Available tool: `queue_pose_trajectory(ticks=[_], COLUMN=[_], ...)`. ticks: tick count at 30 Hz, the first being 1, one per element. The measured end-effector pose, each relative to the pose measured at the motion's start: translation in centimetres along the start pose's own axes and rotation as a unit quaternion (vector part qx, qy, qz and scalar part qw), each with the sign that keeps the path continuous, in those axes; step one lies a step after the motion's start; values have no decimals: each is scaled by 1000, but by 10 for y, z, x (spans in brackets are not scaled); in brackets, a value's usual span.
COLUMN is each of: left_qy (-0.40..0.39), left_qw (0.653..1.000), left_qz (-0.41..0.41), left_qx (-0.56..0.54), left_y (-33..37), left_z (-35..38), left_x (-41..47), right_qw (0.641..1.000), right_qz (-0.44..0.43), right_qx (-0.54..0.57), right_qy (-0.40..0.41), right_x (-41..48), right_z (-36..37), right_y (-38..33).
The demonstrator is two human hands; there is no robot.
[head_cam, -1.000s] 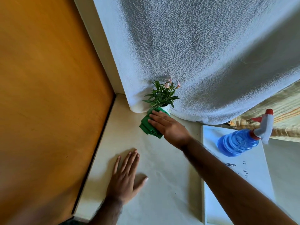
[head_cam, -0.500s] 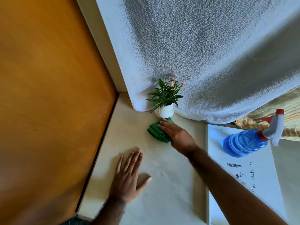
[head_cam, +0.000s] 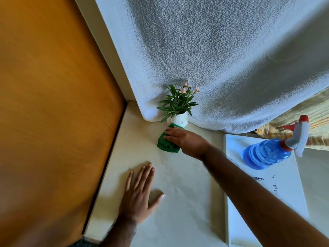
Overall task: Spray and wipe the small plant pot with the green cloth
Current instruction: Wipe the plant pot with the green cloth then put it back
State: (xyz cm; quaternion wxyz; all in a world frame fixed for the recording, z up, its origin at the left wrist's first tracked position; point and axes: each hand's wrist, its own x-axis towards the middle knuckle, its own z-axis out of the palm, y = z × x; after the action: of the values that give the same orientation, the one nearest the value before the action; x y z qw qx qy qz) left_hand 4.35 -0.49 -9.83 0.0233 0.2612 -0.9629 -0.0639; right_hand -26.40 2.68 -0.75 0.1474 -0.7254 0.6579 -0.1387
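Note:
A small white plant pot (head_cam: 179,119) with green leaves and pink flowers stands on the cream tabletop (head_cam: 178,202), against a hanging white towel. The folded green cloth (head_cam: 164,142) is pressed against the pot's lower front by my right hand (head_cam: 185,141), whose fingers lie flat over it. Nearer to me, my left hand (head_cam: 139,191) rests flat on the tabletop, fingers spread and holding nothing. A blue spray bottle (head_cam: 267,154) with a white and red trigger head stands at the right.
The white towel (head_cam: 222,59) hangs across the back, right behind the pot. An orange-brown wooden panel (head_cam: 53,104) borders the table on the left. The spray bottle stands on a white board (head_cam: 277,193) with dark marks.
My right hand and the green cloth pulled back off the pot toward me, then pushed forward against its base again. My left hand stayed flat.

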Motion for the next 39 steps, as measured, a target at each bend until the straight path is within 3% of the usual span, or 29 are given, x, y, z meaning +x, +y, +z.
queue_pose_trajectory(ticks=[2,5,9,16,19,22,29,32,39], left_qy=[-2,2,2,-12,-1,-1,11,14,24], left_qw=[1000,1000,1000,1000,1000,1000,1000,1000,999], left_qz=[-1,2,5,1,3,5,12,15,18], left_qx=[2,2,0,-3,-15,-16,-20,-7,14], left_y=[0,0,-3,-5,-5,-4,-2,1,4], left_z=[0,2,4,7,6,4,-1,-3,-5], left_x=[0,0,0,1,1,1,1,1,1], right_qw=[996,986,977,980,980,971,916,897,911], right_qz=[72,136,167,170,183,214,343,393,382], right_qx=[40,92,129,97,77,53,-23,-45,-93], right_qy=[-40,-18,6,-40,-3,96,208,198,126], right_x=[-3,-4,0,-22,-51,-96,-227,-269,-302], right_z=[9,15,11,-13,-24,-31,-5,19,58], right_y=[1,-1,-10,-30,-40,-53,-81,-86,-72])
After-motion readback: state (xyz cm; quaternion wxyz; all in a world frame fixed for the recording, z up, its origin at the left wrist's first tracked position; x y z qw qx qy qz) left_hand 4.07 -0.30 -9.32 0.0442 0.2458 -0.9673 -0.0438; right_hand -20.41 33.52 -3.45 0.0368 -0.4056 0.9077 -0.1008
